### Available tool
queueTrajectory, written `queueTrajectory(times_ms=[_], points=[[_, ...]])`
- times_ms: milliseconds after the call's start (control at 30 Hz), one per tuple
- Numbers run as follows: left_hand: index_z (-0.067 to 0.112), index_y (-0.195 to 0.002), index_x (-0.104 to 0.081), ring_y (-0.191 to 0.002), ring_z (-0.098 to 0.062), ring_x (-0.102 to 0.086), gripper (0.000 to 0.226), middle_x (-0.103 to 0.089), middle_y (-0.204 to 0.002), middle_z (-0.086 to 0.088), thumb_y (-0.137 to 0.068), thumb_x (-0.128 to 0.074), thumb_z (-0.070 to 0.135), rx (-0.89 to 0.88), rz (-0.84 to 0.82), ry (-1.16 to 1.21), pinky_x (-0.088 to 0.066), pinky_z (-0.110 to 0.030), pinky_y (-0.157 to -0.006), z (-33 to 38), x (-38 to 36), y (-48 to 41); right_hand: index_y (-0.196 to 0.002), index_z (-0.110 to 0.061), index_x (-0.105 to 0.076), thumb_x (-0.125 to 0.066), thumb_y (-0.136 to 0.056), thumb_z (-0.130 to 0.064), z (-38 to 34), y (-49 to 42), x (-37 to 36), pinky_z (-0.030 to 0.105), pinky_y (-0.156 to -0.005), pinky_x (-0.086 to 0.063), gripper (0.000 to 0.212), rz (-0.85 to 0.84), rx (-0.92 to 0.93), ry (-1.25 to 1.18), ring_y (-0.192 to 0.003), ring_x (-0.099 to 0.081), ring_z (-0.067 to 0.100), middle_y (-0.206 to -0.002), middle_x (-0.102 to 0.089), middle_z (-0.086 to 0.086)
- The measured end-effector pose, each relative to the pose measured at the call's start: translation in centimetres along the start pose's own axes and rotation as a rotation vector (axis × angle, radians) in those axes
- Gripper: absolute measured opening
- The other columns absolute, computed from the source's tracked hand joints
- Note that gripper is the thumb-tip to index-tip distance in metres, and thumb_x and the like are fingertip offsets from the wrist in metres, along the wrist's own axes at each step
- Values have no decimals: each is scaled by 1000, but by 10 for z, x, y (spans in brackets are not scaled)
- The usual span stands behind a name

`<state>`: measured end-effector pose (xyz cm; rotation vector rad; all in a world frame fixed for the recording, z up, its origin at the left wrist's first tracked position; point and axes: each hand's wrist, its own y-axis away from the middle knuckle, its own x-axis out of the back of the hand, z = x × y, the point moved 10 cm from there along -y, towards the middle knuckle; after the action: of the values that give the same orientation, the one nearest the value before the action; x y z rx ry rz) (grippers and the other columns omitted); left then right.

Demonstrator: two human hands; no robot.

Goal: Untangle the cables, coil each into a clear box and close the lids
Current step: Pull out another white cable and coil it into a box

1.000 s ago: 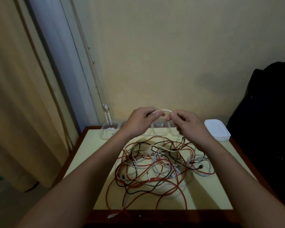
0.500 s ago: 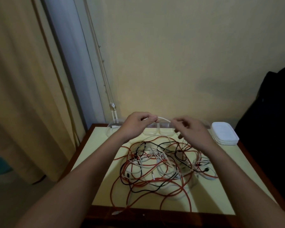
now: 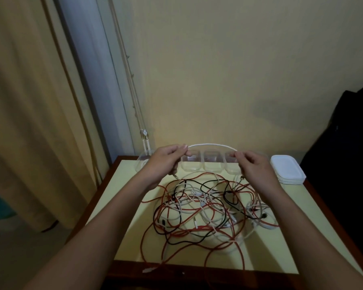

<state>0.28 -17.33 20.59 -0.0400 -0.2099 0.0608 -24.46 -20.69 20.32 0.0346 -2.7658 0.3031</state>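
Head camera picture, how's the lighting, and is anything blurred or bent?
Head view: dim, warm yellowish light, no glare; the wide lens bows the pale upright frame at left; the clear boxes barely stand out; the dark shape at right shows no detail; the white cable looks fairly sharp.

A table (image 3: 120,193) with a pale yellow top and dark reddish-brown wooden edge stands against a cream wall (image 3: 239,70); a beige curtain (image 3: 29,101) hangs at the left, beside a pale bluish-grey upright strip (image 3: 88,80); a thin cord (image 3: 132,75) runs down the wall to a small white fitting (image 3: 144,133); a black shape (image 3: 344,160), its details too dark to tell, stands just right of the table.
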Motion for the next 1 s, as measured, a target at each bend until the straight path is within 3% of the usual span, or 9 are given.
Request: queueTrajectory(times_ms=[100,200,400,567,700,867,1000], points=[[15,-97,-73,-54,-11,-32,31,-34,-62,3,-102,-52,38,28,-70,51,-32,-22,-51,-2,-20,4,-102,-32,-69,-52,-103,-39,-19,8,-22,24,-63,-41,19,-105,99,54,-69,-54,2,-76,-60,-18],[12,-96,-69,-50,-10,-23,28,-27,-60,3,-103,-52,34,71,-147,209,-19,-25,-48,-3,-43,8,-88,-31,-66,-50,-105,-36,-31,14,-42,29,-59,-34,24,-163,187,87,-58,-44,1,-61,-52,-21],[13,-84,-56,-52,-14,-9,28,-14,-63,1,-105,-47,31,138,-181,501,-12,-27,-49,-4,-43,17,-86,-26,-68,-48,-106,-34,-7,10,-21,27,-60,-32,30,3,35,-73,-57,-45,-2,-53,-52,-29],[17,-79,-52,-38,-6,-16,31,-19,-53,8,-104,-46,34,244,-166,828,-11,-21,-39,-10,-39,17,-87,-27,-73,-54,-102,-42,21,18,-34,30,-59,-32,29,-92,-100,-168,-58,-37,14,-65,-43,-4],[15,-76,-52,-35,-7,-19,34,-23,-47,7,-104,-38,28,264,-70,1086,-11,-22,-39,-16,-19,12,-92,-22,-73,-57,-102,-38,42,25,-26,26,-59,-33,25,-46,-175,-143,-63,-44,3,-57,-55,-22],[12,-84,-59,-40,-7,-20,29,-26,-52,8,-101,-37,22,245,96,1124,-14,-21,-42,-31,9,14,-88,-20,-66,-63,-98,-34,67,36,-11,30,-58,-35,18,59,-158,-37,-63,-47,16,-73,-55,2],[6,-105,-63,-52,-8,-37,25,-44,-64,3,-106,-42,21,183,139,893,-31,-20,-51,-34,11,18,-76,-23,-61,-64,-97,-25,52,41,-11,24,-59,-39,22,94,78,320,-69,-59,11,-71,-63,-7]])
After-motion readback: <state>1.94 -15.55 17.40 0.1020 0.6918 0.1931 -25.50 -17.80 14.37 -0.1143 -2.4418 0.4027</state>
